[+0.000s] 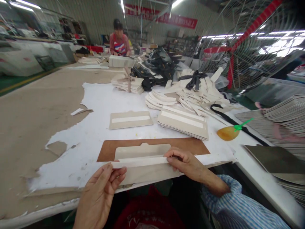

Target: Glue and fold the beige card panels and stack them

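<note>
A beige cut piece (pixel 142 151) with a tab on its far edge lies on a brown board (pixel 190 145) at the table's near edge. A white strip (pixel 140 163) runs across the piece. My left hand (pixel 100 194) pinches the strip's left end between thumb and fingers. My right hand (pixel 184 162) has its fingers curled onto the strip's right end, pressing it to the piece.
A finished piece (pixel 130 120) with a white strip lies farther out, beside a stack of the same pieces (pixel 183 122). An orange glue bottle (pixel 228 132) with a green cap lies to the right. Heaps of cut parts (pixel 190 95) lie beyond. A person (pixel 119 41) works at the far end.
</note>
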`<state>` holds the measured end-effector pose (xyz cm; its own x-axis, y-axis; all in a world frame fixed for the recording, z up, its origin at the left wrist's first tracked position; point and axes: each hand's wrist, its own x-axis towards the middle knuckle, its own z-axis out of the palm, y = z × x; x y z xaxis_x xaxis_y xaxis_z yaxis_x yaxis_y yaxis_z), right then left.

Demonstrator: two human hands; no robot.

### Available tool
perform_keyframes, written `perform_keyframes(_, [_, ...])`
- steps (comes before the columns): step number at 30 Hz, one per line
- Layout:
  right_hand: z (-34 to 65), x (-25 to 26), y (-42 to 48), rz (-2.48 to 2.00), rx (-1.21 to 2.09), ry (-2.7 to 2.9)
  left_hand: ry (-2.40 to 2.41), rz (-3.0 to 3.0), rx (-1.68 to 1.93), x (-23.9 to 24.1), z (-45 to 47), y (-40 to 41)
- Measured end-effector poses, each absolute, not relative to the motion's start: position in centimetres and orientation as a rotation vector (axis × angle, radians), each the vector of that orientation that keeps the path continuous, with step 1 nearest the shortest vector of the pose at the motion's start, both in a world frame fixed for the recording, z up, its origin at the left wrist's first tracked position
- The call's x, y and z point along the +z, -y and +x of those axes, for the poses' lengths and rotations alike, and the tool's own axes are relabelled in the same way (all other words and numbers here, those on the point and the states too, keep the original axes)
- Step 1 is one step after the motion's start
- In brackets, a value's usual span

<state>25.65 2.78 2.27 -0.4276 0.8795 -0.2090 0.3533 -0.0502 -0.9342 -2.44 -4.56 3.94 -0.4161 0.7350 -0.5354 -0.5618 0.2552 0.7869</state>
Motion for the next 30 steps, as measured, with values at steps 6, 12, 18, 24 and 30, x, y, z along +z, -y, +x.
perform_keyframes(6, [26.5, 1.4, -4.4, -1.444, 1.453, 1.697, -1.823, 0.724, 1.185, 2.7, -4.0, 4.0])
perform_keyframes(12, [26.0, 0.5, -6.0, -1.525, 1.176, 1.742, -2.185, 1.202, 0.898, 3.5, -5.0, 2.1])
perform_keyframes(18, [25.3, -0.5, -6.5, -1.53, 0.856, 1.827, -2.295, 1.441, 0.697, 3.6, -4.5, 0.5])
perform_keyframes(24, [24.7, -1.4, -6.2, -1.582, 0.781, 1.806, -2.352, 1.556, 0.603, 2.8, -4.4, 0.0])
perform_keyframes(30, [24.7, -1.9, -6.1, -1.607, 0.728, 1.829, -2.38, 1.58, 0.532, 2.4, -4.4, -0.1])
